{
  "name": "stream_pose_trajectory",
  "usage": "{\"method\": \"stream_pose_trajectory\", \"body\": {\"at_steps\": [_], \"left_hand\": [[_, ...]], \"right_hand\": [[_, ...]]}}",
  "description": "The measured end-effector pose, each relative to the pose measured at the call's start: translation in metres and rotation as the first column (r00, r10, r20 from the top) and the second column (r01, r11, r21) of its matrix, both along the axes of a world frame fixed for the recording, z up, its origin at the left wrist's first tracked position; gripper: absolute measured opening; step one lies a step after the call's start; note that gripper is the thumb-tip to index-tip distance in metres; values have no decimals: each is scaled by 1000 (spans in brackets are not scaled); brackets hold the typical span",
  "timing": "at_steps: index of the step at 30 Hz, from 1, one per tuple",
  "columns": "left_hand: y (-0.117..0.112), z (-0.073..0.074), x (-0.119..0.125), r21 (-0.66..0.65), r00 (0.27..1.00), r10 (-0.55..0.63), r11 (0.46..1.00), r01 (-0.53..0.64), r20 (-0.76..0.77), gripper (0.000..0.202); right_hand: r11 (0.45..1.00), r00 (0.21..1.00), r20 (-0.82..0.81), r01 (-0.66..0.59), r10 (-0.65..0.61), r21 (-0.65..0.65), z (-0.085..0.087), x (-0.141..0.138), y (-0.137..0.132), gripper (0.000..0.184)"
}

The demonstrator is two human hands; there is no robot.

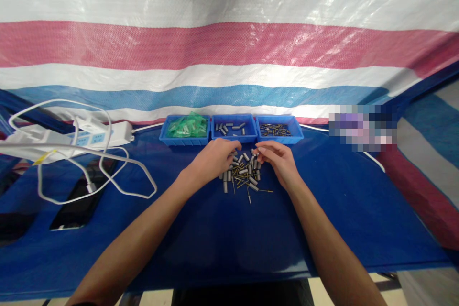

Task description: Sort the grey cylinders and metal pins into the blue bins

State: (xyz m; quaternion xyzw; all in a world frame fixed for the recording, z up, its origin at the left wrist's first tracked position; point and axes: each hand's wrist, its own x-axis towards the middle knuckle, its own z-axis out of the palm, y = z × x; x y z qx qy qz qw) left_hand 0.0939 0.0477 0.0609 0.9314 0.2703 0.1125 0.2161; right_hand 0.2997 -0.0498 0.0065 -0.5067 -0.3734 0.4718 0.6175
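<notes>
A loose pile of small grey cylinders [244, 171] and thin brass-coloured pins [265, 191] lies on the blue table. Over its left side, my left hand [218, 157] is curled, fingers bent inward and tips partly hidden. My right hand [278, 158] is at the pile's upper right, thumb and fingers pinched together close to a few cylinders. Whatever either hand grips is too small or hidden to make out. Just behind stand three blue bins: the left bin [184, 141] with green packets [190, 125], the middle bin [234, 137] with cylinders, the right bin [281, 140] with pins.
White power strips [103, 136] and tangled white cables [129, 193] occupy the table's left side, beside a black phone [77, 205]. A blurred-out patch [362, 126] covers something at the right rear. Behind the bins hangs a striped plastic sheet [229, 45].
</notes>
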Motion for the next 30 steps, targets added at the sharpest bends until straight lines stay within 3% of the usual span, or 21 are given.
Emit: {"method": "stream_pose_trajectory", "body": {"at_steps": [4, 9, 14, 20, 30], "left_hand": [[-2, 3, 5, -212, 953, -21, 973, 88, 301, 32], [-9, 2, 12, -407, 863, 111, 906, 115, 492, 24], [-11, 3, 13, -524, 841, 212, 846, 96, 498, 13], [-9, -4, 15, -654, 827, 291, 747, 119, 482, 19], [-5, -4, 13, -653, 835, 283, 748, 116, 472, 21]], "right_hand": [[999, 999, 23, -26, 25, 27, 1, -1, -1, 20], [994, 996, 42, -80, 78, 69, 3, -4, -4, 22], [993, 994, 53, -97, 94, 69, 2, -8, -5, 28], [998, 997, 62, -51, 49, 34, 5, -11, -4, 30], [998, 998, 51, -44, 43, 34, 2, -12, -3, 30]]}}
